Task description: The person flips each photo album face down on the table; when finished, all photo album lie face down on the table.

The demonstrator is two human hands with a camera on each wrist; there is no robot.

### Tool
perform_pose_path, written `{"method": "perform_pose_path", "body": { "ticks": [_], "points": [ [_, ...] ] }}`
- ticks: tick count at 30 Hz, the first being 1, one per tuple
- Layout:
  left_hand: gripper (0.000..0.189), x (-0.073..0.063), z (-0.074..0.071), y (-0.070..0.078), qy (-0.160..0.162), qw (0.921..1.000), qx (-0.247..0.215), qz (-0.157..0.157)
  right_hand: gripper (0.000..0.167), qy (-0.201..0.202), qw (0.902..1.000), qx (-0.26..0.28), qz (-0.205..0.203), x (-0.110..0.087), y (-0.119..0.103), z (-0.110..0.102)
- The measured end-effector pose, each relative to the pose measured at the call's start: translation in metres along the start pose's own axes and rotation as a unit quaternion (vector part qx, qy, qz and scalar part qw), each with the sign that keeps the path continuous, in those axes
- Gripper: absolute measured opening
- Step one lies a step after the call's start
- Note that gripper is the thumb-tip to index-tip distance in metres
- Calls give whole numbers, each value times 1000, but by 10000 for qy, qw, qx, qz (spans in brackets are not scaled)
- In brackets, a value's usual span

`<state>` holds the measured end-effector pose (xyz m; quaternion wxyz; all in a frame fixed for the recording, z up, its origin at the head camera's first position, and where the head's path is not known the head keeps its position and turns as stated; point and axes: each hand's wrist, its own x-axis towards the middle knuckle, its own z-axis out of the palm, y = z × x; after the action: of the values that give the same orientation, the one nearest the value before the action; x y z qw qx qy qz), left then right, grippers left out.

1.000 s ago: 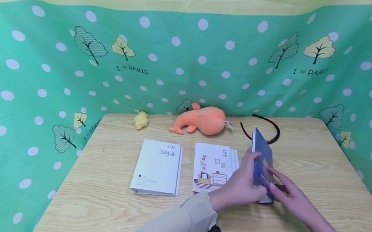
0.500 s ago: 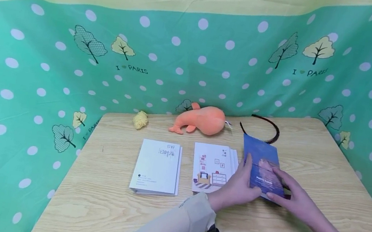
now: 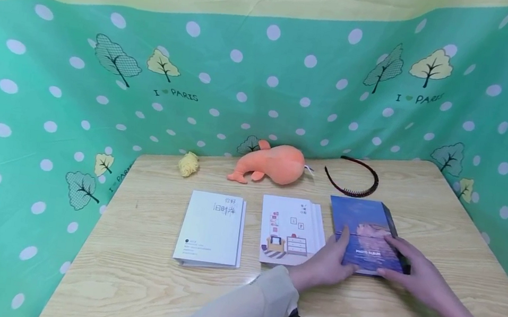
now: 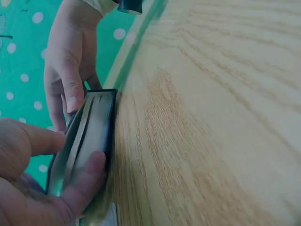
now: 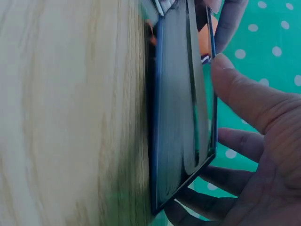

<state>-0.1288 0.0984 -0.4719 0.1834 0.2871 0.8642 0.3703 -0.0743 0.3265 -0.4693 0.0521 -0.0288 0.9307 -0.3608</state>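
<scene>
Holding blue photo album (image 3: pixel 355 220) between left hand (image 3: pixel 328 262) and right hand (image 3: pixel 419 274), each grip half-spread round edges.

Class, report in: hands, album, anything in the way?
Left hand, right hand: both gripping photo album. Cover facing up. Headband just beyond album, illustrated booklet left of it; neither looks in the way.

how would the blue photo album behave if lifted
The blue photo album is probably stiff outside: its cover looks flat and straight-edged. Its pages might flop, since a gap shows between some of them and the cover. Its flat, boxy shape makes rolling unlikely.
</scene>
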Motion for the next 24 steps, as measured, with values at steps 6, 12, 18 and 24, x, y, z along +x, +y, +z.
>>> {"method": "perform_pose_path", "body": {
  "ticks": [6, 12, 18, 24],
  "points": [
    [86, 2, 5, 2, 131, 9942, 1018, -306, 88, -113, 9997, -120, 184, 1, 5, -2],
    [57, -1, -4, 1, 161, 9846, 1736, -86, 86, -49, 9996, -257, 124, 2, 4, -1],
    [43, -7, -24, 1, 48, 9758, 2155, 355, 76, 130, 9991, -384, 125, 4, 0, 2],
    [43, -17, -33, -5, 201, 9763, 2106, 460, 69, 429, 9981, -429, 56, 7, -11, 10]
  ]
}}
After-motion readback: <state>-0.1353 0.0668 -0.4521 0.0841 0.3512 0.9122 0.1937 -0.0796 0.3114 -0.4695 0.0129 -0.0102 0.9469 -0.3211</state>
